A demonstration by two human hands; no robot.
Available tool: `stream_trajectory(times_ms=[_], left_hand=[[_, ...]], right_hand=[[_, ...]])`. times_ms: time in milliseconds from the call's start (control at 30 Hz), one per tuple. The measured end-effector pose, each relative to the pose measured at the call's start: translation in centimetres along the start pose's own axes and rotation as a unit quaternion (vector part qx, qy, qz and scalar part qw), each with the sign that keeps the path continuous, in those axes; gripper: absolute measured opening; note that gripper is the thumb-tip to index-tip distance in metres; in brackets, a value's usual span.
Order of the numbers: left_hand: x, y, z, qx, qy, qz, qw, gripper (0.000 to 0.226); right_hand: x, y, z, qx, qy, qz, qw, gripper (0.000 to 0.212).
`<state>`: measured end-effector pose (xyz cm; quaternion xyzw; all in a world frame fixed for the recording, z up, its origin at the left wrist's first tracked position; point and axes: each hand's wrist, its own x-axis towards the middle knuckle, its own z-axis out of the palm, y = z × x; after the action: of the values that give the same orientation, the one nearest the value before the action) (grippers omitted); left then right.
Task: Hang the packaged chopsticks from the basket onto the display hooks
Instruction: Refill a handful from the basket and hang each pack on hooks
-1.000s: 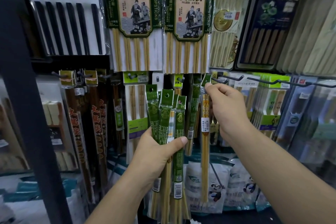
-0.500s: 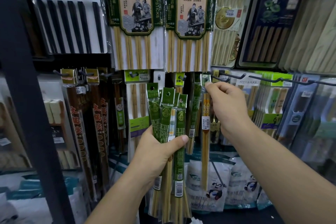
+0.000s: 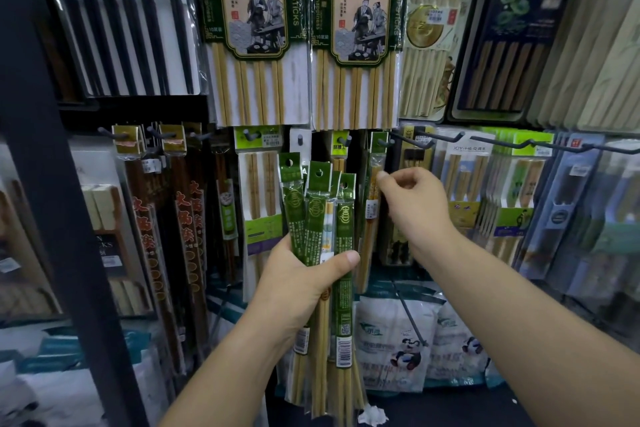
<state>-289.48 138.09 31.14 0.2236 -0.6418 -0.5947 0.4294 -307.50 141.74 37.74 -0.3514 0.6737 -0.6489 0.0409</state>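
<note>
Several green chopstick packs (image 3: 322, 211) fanned in left grip (image 3: 304, 274), curled tight, holes up — easy to feed one by one, I guess | right grip (image 3: 415, 201) loosely curled beside hung pack (image 3: 376, 166) on hook (image 3: 382, 142) — pinching? can't tell

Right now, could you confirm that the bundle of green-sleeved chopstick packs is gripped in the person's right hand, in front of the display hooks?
Not quite. The head view shows the left hand gripping the bundle of green-sleeved chopstick packs in front of the display hooks. The right hand is beside a hung pack.
</note>
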Motion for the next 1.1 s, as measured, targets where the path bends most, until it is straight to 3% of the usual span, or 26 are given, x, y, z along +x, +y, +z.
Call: stream_trajectory(times_ms=[67,200,333,433,533,567,700,1100], left_hand=[[0.0,0.0,0.0,0.008,-0.003,0.007,1.000,0.032],[0.1,0.0,0.0,0.002,-0.008,0.004,1.000,0.028],[-0.1,-0.1,0.2,0.002,-0.015,0.007,1.000,0.031],[-0.1,-0.2,0.1,0.005,0.001,-0.007,1.000,0.037],[0.0,0.0,-0.1,0.014,0.038,-0.028,0.999,0.075],[0.0,0.1,-0.2,0.021,0.047,-0.033,0.998,0.079],[-0.2,0.2,-0.3,0.018,0.025,-0.033,0.999,0.040],[-0.2,0.0,-0.4,0.009,0.007,-0.038,0.999,0.038]], right_hand=[[-1.4,0.2,-0.2,0.006,-0.022,-0.006,1.000,0.016],[-4.5,-0.6,-0.5,0.074,-0.156,-0.024,0.985,0.026],[-5.7,-0.9,-0.4,0.053,-0.188,-0.069,0.978,0.020],[-5.5,-1.0,-0.4,0.076,-0.179,-0.044,0.980,0.023],[-4.5,-1.8,-1.0,0.115,-0.143,-0.033,0.982,0.029],[-4.0,-2.2,-1.2,0.126,-0.129,-0.036,0.983,0.029],[-2.4,-3.3,-1.7,0.148,-0.077,-0.044,0.985,0.027],[-1.5,-3.1,-1.4,0.131,-0.041,-0.042,0.990,0.032]])
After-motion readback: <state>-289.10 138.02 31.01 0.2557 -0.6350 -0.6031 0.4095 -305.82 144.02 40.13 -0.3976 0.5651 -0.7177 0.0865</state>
